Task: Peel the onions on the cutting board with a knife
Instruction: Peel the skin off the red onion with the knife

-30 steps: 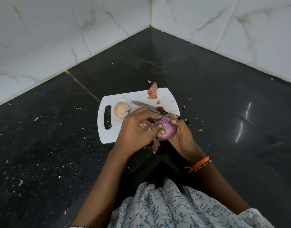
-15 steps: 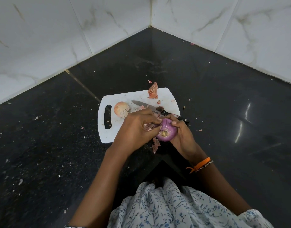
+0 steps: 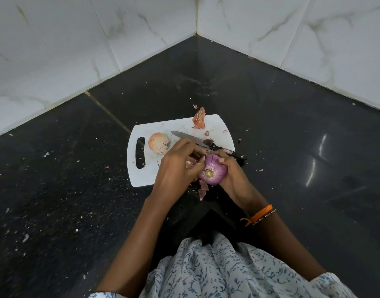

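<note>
Purple onion [image 3: 212, 172] sits at the board's [image 3: 146, 175] five o'clock corner, cupped in my right hand [image 3: 233, 176]; my left hand [image 3: 178, 166] has tugged dry skin [image 3: 190, 162] further off, knife [image 3: 206, 144] idle.

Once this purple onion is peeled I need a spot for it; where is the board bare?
Bare patch on the cutting board: near left corner, below the unpeeled onion and handle slot. Crowded: knife across the middle, peel at the far edge.

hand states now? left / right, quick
Left hand: closed, pinching loose skin at the purple onion.
Right hand: closed, holding the purple onion.
</note>
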### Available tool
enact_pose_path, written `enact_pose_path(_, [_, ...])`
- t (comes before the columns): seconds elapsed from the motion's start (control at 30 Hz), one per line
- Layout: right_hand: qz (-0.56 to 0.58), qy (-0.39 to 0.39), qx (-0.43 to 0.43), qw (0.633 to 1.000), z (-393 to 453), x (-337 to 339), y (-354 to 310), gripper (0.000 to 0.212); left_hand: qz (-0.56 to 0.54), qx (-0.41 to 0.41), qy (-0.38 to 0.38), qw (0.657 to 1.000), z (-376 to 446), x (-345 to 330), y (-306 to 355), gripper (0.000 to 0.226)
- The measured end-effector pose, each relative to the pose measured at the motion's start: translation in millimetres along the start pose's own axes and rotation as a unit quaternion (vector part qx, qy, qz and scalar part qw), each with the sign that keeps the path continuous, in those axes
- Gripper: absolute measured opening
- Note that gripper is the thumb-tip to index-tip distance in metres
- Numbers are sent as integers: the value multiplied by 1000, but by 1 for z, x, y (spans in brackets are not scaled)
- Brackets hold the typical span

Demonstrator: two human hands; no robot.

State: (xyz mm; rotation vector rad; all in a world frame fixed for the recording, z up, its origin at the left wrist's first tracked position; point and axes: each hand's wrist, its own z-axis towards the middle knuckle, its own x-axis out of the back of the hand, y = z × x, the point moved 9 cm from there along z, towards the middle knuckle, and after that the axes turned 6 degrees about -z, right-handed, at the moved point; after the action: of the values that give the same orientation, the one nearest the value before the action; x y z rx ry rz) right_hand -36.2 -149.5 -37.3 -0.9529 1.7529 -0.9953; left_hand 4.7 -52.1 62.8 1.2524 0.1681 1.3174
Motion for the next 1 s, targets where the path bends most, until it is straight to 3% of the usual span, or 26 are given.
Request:
enact_pose_path(0.13, [54,-16,22,998,-3,1,-5,28,-81,73,24,994,-1,1,-13,10])
enact_pose_path(0.37, [78,-11,4,997,-4,6,0,36,-140,119,29,983,-5,-3,-21,31])
enact_pose_path(0.5, [87,-16,32,996,-6,9,-2,38,-242,164,-3,956,-7,-11,-21,5])
enact_pose_path(0.63, [67,-32,46,996,-5,7,-4,43,-235,170,-63,955,-8,-18,-20,44])
enact_pose_path(0.7, [60,-23,46,997,-3,8,-3,40,-210,173,-67,960,-9,-22,-19,52])
enact_pose_path(0.83, [16,-8,66,998,-2,7,-6,35,-204,177,-21,963,-13,-24,-20,28])
enact_pose_path(1.0, [-20,36,105,994,-3,8,-14,40,-259,195,8,946,-13,-28,-21,20])
